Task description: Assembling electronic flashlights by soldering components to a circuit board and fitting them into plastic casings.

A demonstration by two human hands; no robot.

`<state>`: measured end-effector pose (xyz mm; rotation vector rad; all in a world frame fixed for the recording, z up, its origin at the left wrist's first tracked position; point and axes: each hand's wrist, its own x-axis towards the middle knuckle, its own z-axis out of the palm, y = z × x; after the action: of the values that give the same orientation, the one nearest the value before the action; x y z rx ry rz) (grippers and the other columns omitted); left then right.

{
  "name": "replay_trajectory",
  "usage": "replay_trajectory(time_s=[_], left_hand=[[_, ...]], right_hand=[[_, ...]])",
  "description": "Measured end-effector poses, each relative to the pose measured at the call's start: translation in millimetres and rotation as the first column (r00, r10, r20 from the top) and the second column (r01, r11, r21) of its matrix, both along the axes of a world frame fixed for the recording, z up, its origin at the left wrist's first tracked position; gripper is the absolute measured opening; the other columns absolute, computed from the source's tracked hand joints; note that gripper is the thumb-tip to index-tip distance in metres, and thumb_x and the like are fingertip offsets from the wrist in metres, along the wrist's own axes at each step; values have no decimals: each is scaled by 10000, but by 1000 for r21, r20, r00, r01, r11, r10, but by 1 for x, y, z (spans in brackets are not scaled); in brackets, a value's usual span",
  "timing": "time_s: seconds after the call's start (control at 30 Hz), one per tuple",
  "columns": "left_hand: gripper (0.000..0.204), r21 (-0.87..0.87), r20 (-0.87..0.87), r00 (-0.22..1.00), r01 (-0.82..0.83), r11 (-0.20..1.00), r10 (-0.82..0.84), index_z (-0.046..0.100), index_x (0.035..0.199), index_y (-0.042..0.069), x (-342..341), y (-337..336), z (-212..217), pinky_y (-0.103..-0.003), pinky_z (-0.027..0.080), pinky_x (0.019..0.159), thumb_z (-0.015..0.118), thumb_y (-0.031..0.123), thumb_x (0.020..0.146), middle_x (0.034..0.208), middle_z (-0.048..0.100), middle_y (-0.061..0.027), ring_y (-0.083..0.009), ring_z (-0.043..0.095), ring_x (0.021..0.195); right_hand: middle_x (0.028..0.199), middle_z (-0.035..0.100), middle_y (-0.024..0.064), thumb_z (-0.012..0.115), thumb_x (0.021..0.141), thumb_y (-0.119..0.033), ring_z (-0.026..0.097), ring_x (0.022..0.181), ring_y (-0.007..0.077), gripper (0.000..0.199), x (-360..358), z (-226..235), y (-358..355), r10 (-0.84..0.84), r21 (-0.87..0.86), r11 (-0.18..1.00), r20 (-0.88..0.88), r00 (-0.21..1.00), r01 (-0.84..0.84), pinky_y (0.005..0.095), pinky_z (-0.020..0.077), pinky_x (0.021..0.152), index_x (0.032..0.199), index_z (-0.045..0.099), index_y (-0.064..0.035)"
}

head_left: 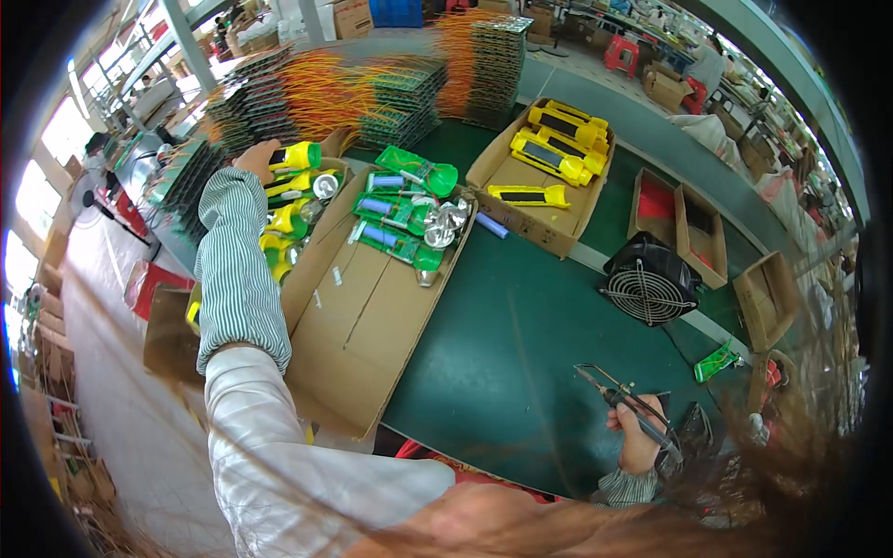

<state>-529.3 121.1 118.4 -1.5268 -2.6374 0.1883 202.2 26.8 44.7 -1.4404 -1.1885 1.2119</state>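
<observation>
At the far left, my left hand [257, 160] is closed around the end of a yellow flashlight [296, 156] with a dark panel and a green rim, above a carton holding several more yellow flashlights [284, 221]. Its fingers are partly hidden. On the right, my right hand [640, 441] grips a soldering iron [616, 398] with a thin wire guide along it, tip pointing up and left over the green tabletop [493, 344]. Between my arms lies an open carton [358, 339] with green circuit housings [395, 212], purple battery cells and clear round reflectors.
Stacks of green boards with orange wires [326, 93] stand along the back. Another carton [544, 223] holds yellow housings. A loose purple cell [491, 225], a black fan [648, 281], small cartons [699, 232] and a green piece [714, 363] sit to the right.
</observation>
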Motion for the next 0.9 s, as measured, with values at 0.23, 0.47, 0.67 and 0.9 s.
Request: replay_trajectory(time_s=[0.23,0.47,0.67,0.9], left_hand=[[825,-337,34,999,-26,941,40,235,1515,153,-36,44,-34,-492,455,1057,668,-39,839,1501,378,-134,-337,465,1295],[573,-91,-193,971,124,988,-139,478,1350,169,50,49,-3,-451,466,992,665,135,810,1278,558,-130,-323,533,1210],[339,412,97,614,692,593,-783,630,1134,57,186,73,12,-418,513,846,620,122,801,999,648,-146,-313,640,944],[568,-28,148,637,768,640,-757,572,1240,53,348,192,-34,-437,474,938,731,346,780,1190,627,-178,-345,593,1109]], right_hand=[[737,642,132,624,843,-14,607,581,173,142,-15,-1,13,14,5,1000,-11,1000,-14,273,513,547,952,538,13],[734,651,134,633,840,-15,617,584,171,134,-19,1,19,9,-14,1000,-39,999,-9,272,519,557,933,541,14],[752,674,139,641,846,-24,626,595,167,126,-14,-4,26,47,4,999,-92,995,-47,269,519,565,930,556,14],[769,684,151,650,842,-8,657,628,158,149,7,-11,24,84,74,994,-69,994,-79,281,551,595,949,562,47]])
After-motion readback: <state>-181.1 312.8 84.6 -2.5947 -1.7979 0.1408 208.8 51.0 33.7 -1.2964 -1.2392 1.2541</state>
